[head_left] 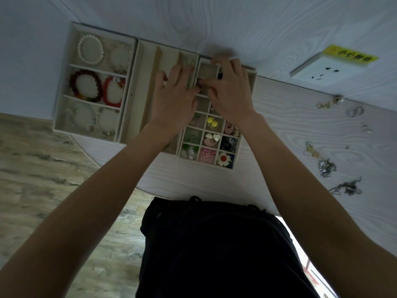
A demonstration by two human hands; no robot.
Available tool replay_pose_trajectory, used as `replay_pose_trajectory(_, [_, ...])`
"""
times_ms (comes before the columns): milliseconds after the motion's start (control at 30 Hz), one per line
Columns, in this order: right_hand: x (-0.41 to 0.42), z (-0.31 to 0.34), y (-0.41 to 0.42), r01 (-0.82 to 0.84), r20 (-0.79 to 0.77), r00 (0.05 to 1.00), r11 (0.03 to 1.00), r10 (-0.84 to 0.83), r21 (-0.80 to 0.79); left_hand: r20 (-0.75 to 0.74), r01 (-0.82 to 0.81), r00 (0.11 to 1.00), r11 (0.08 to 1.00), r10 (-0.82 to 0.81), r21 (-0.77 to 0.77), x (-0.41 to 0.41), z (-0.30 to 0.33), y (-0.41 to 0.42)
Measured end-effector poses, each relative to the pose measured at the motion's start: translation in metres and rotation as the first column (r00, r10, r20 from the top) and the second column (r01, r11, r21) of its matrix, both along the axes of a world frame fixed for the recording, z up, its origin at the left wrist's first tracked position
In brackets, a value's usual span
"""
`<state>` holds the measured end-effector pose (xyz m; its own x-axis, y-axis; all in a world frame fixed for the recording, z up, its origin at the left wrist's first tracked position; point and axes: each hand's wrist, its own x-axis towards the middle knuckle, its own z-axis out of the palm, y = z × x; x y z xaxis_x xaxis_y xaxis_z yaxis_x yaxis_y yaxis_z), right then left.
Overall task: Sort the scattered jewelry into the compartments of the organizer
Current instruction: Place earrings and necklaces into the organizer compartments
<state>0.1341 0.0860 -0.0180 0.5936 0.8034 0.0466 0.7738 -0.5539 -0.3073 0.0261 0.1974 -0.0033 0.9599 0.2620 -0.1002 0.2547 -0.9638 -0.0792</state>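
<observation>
Three beige organizer trays stand side by side at the back of the table. The left tray (62, 87) holds a pearl bracelet (90, 49), a dark bead bracelet (86, 86) and a red bracelet (112, 91). The middle tray (137, 91) has long slots. The right grid tray (236, 155) holds earrings, among them yellow ones (211, 122) and a white flower (224, 159). My left hand (174, 100) and right hand (227, 93) meet over a far compartment of the grid tray, fingertips pinching a small piece (199, 88) that is mostly hidden.
Loose jewelry lies scattered at the table's right: a gold clasp piece (328, 103), a silver ring shape (355, 111), a sparkly cluster (326, 167) and a dark chain (348, 187). A white wall socket (330, 69) with a yellow label sits on the wall. The table's curved edge is near my body.
</observation>
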Motion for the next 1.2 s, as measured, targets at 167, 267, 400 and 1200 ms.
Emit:
replay_pose_trajectory(167, [0.000,0.014,-0.027,0.112,-0.113,0.990,0.973,-0.090,0.203,0.095,-0.011,0.995,0.997,0.019,-0.078,-0.005,0.003,-0.006])
replay_pose_trajectory(267, [-0.005,0.024,-0.077,0.293,-0.169,0.952,0.921,-0.256,0.256,0.210,0.047,0.977,0.953,0.018,-0.301,-0.010,0.004,-0.023])
replay_pose_trajectory(400, [-0.020,0.018,-0.168,0.511,-0.227,0.843,0.858,-0.488,0.055,0.275,0.128,0.961,0.891,-0.004,-0.435,-0.023,-0.004,-0.066])
replay_pose_trajectory(1200, [-0.052,-0.008,-0.167,0.414,-0.064,0.906,0.908,-0.418,-0.064,0.188,0.200,0.972,0.910,-0.139,-0.362,-0.029,-0.020,-0.113])
